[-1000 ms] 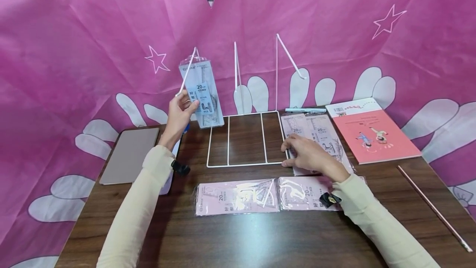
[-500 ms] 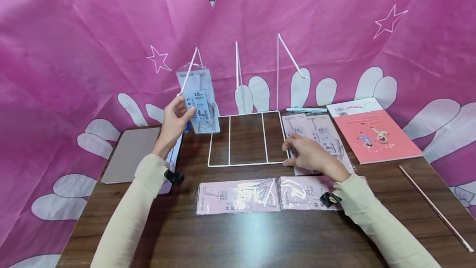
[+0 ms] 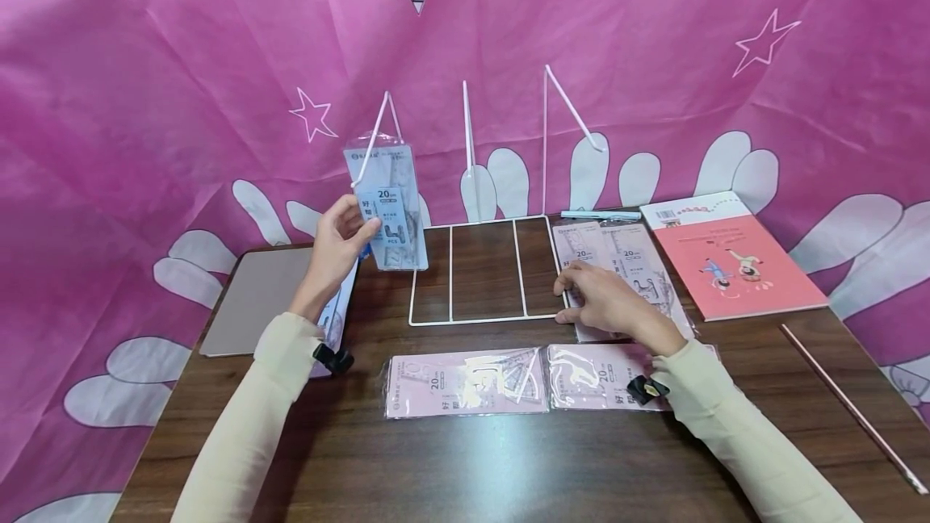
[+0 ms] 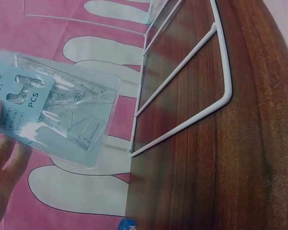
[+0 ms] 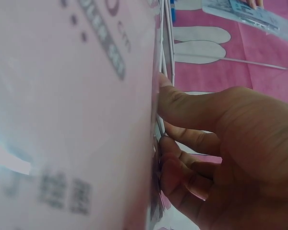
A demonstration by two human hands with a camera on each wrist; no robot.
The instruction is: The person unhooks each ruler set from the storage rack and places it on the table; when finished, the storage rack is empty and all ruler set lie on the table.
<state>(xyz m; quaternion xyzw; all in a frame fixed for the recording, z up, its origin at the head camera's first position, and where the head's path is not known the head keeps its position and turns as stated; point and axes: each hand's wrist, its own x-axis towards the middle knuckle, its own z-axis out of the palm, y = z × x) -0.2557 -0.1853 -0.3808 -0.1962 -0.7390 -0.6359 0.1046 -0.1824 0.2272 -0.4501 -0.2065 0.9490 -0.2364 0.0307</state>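
Observation:
In the head view my left hand [image 3: 334,236] pinches a blue ruler set package [image 3: 395,180] by its left side, thumb across the front. The package is upright in clear plastic, and the left arm of a white wire rack [image 3: 451,277] crosses in front of it. Clear rulers and a set square show inside the package in the left wrist view. My right hand [image 3: 606,301] grips the right edge of the rack's base, thumb and curled fingers at the wire. A pink ruler set package fills the left of the right wrist view, close beside those fingers.
Two pink ruler set packages [image 3: 465,386] lie in front of the rack, and others [image 3: 632,253] lie under my right hand. A pen [image 3: 601,215], a coral book [image 3: 734,257] and a thin pinkish stick [image 3: 850,406] lie rightward. A grey flat board [image 3: 257,301] lies left.
My left hand has moved down and slightly left with the blue package, which now hangs lower behind the rack's left arm. The right hand keeps its place on the rack.

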